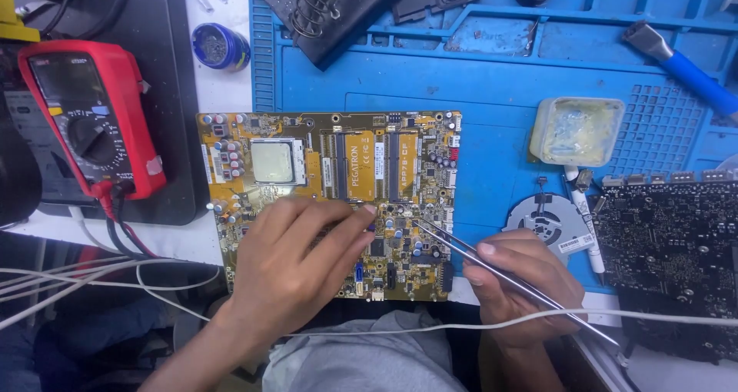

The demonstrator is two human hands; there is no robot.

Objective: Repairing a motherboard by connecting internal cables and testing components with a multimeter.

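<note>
Yellow circuit board (pixel 330 200) sits flat at the left edge of the blue mat (pixel 492 92), and everything plays around it. Left hand (pixel 296 265) lies across the board's lower middle, fingers stretched and loose, fingertips pressing near the small chips, nothing held. Right hand (pixel 523 284), just off the board's lower right corner, has its grip pinched shut on metal tweezers (pixel 492 265), their tips reaching onto the board beside the left fingertips. A white cable (pixel 615 315) crosses over the right hand and tweezers. Left of the board, a red multimeter (pixel 92 115) with leads trailing down. Right of it, a cloudy plastic tub (pixel 576 131), a grey fan (pixel 550 223) and a black circuit board (pixel 669 261). Above the board, a small round tin (pixel 219 48).
</note>
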